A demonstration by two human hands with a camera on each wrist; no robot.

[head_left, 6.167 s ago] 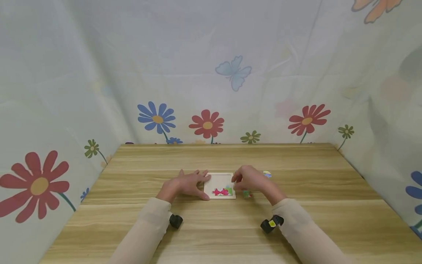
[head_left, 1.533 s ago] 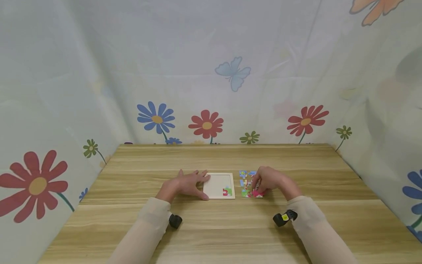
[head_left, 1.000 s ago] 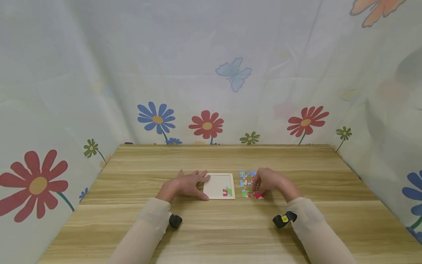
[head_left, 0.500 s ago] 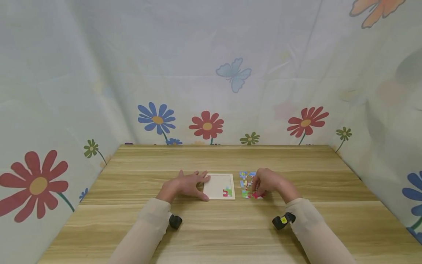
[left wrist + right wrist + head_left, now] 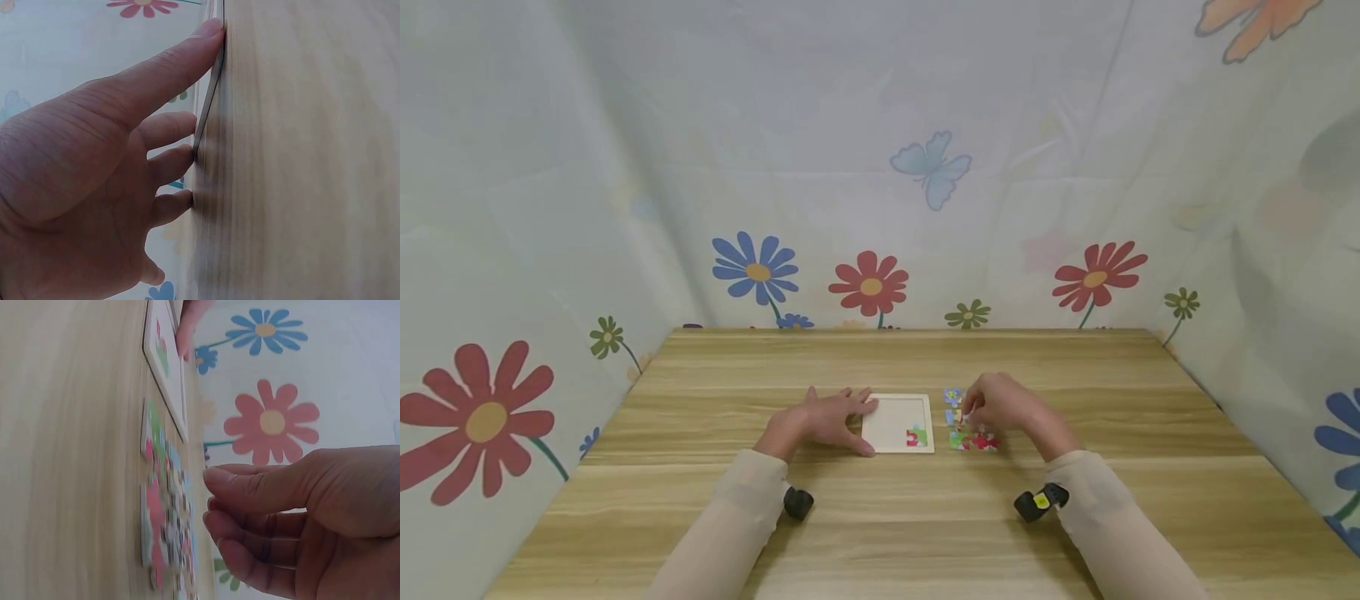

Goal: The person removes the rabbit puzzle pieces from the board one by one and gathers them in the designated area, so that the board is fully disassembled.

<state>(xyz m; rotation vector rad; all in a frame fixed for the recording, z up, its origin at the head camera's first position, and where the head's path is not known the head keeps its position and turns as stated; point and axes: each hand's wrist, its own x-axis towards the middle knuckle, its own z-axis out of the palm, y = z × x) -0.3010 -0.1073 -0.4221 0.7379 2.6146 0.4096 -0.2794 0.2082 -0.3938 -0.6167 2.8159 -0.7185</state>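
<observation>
A square, pale puzzle tray [image 5: 891, 417] lies on the table with one pink-and-green puzzle piece [image 5: 917, 436] in its near right corner. My left hand [image 5: 831, 419] rests on the tray's left side, thumb and fingers spread along its edge. To the right of the tray, several loose puzzle pieces [image 5: 953, 397] lie in rows. Among them is a mostly red puzzle piece [image 5: 983, 442] in the near row. My right hand [image 5: 1000, 402] hovers over these pieces and hides some. In the right wrist view its fingers are loosely bent, with no piece visible between them.
The wooden table [image 5: 880, 517] extends around the tray on all sides. A flower-printed cloth [image 5: 805, 167] hangs behind and beside it. Black wrist cameras sit on both cuffs, the right camera [image 5: 1040, 502] having a yellow mark.
A pink-red piece that was in the tray 6.2 s ago now lies among the loose pieces. The right hand has just shifted slightly left and away from it. My left hand stays put.
</observation>
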